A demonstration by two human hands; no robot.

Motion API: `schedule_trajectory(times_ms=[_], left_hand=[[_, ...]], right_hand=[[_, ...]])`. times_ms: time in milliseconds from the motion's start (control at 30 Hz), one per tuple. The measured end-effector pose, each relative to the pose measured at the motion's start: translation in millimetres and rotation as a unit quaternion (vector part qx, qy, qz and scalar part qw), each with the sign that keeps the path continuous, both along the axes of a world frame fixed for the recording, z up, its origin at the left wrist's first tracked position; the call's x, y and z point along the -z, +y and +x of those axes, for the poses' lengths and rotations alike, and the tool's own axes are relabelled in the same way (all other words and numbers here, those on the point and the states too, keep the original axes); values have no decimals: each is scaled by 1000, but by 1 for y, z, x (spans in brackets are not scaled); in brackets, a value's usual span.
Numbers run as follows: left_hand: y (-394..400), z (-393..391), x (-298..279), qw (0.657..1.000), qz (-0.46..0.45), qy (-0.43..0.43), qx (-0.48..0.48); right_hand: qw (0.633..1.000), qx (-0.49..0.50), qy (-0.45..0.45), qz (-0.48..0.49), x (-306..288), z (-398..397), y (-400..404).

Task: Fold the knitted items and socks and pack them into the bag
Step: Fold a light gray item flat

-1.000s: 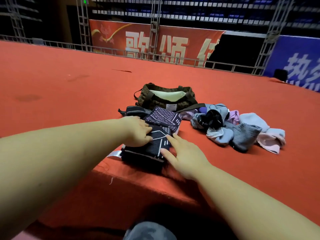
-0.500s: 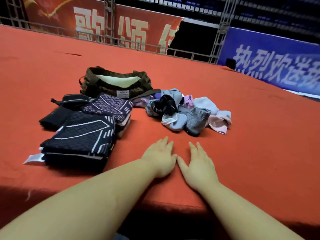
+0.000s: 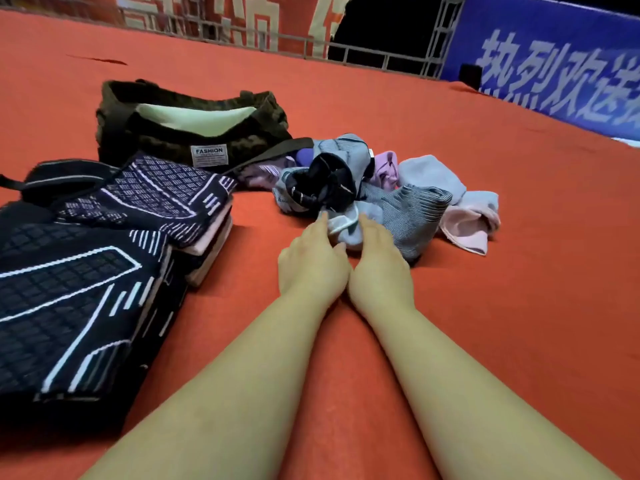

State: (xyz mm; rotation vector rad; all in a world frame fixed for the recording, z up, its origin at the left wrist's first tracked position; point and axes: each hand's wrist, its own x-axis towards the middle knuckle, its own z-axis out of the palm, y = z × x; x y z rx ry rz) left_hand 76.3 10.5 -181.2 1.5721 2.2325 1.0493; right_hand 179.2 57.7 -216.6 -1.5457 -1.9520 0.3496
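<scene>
Your left hand [image 3: 311, 261] and right hand [image 3: 379, 268] lie side by side on the red table [image 3: 519, 306], fingers straight and relaxed, fingertips touching a pale blue sock [image 3: 343, 228] at the near edge of the sock pile [image 3: 388, 195]. Neither hand grasps anything. The folded dark knitted items [image 3: 79, 278] are stacked toward the table's left edge. The olive bag [image 3: 194, 126] sits open just behind them, toward the far edge.

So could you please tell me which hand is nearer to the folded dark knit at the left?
The left hand. It lies between the folded dark knit and the right hand, which is farther out by the grey sock.
</scene>
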Motion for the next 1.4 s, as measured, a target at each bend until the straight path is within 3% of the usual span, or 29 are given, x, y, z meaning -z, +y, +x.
schedule_trajectory(times_ms=[300,467,633,800,867,1000,1133,1400], left_hand=[[6,-5,1,994,49,-99,3],[-1,4,-12,944,155,-276,91],[-14,12,-12,918,184,-329,124],[-16,16,-15,812,200,-539,99],[-17,17,-16,817,211,-525,108],[-16,14,-12,882,238,-400,77],[-14,8,-15,917,229,-323,55],[-15,17,-17,885,229,-387,122]], right_hand=[[985,5,164,-53,-40,6,-17],[950,33,305,-57,-49,9,-26],[948,33,311,-55,-53,3,-37],[948,-2,317,22,-56,6,-42],[947,-16,316,50,-56,5,-44],[950,-10,305,73,-52,2,-43],[966,35,221,128,-51,2,-44],[957,-58,250,138,-45,-3,-39]])
